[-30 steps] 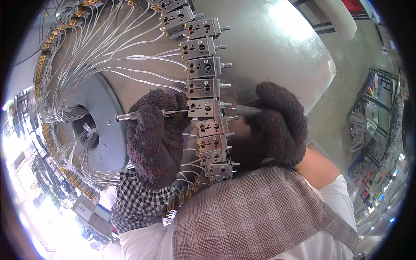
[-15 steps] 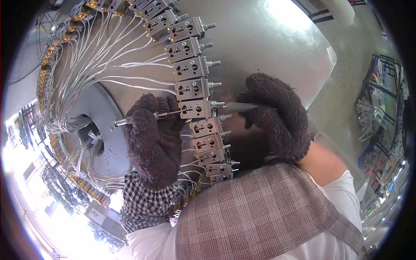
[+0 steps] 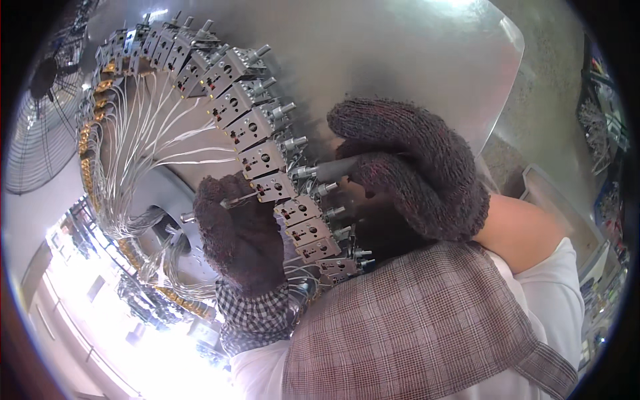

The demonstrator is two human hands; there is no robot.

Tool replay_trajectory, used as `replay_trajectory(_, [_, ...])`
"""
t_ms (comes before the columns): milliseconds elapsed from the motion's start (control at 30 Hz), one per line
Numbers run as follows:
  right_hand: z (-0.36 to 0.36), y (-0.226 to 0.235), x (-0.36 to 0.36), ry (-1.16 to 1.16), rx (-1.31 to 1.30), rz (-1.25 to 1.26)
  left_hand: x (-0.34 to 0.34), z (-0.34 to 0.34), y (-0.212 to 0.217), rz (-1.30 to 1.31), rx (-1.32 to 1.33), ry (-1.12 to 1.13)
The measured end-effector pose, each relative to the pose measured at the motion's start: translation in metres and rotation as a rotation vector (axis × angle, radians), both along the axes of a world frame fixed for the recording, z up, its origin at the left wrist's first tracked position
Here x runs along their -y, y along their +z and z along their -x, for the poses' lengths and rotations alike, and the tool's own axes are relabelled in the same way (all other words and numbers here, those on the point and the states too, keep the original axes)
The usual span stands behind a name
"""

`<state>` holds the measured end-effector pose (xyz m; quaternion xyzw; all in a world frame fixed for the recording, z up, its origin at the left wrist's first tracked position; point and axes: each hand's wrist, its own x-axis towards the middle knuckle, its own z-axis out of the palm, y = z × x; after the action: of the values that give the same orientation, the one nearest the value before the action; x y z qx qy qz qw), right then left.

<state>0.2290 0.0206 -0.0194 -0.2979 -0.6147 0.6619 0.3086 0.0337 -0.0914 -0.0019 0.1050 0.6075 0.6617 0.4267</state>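
Observation:
A curved row of small grey metal blocks with bolts on their right sides runs around a large round metal machine. White wires fan out from the blocks to the left. My left hand, in a dark knitted glove, grips a thin metal rod tool pushed against one block. My right hand, gloved the same way, is closed on a grey cylindrical tool whose tip meets the bolt on that same block.
A big shiny metal panel curves behind the blocks. A fan with a wire guard stands at the far left. A concrete floor and cluttered shelves lie to the right. Bright light floods the lower left.
The view has shifted, so the row of blocks and both hands now sit lower and more to the right. Both hands still hold their tools at the same block.

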Motion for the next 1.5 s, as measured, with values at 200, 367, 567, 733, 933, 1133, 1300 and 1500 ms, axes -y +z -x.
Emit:
replay_trajectory(200, [-0.003, -0.010, -0.002, 0.042, -0.050, -0.104, -0.008, -0.013, 0.001, 0.286, -0.540, 0.032])
replay_trajectory(367, [-0.004, -0.001, -0.009, 0.116, 0.033, -0.136, -0.001, -0.003, 0.005, 0.338, -0.495, 0.009])
replay_trajectory(567, [-0.002, -0.001, -0.010, 0.059, 0.067, -0.338, -0.002, -0.004, 0.001, 0.158, -0.151, 0.016])
replay_trajectory(733, [0.003, -0.003, -0.006, 0.014, 0.169, -0.537, 0.001, 0.004, -0.002, -0.135, 0.233, -0.071])
replay_trajectory(933, [0.002, -0.004, -0.005, -0.010, 0.268, -0.652, -0.004, -0.002, 0.000, -0.244, 0.257, -0.051])
replay_trajectory(1133, [0.004, 0.007, -0.005, 0.105, -0.078, 0.165, -0.006, 0.004, -0.004, -0.328, 0.271, -0.157])
replay_trajectory(1300, [0.005, 0.004, -0.008, 0.062, 0.203, -0.498, 0.000, 0.010, -0.011, -0.383, 0.317, -0.214])
replay_trajectory(1500, [0.005, 0.012, -0.003, 0.008, 0.137, 0.201, -0.001, 0.000, -0.007, -0.272, 0.315, -0.009])
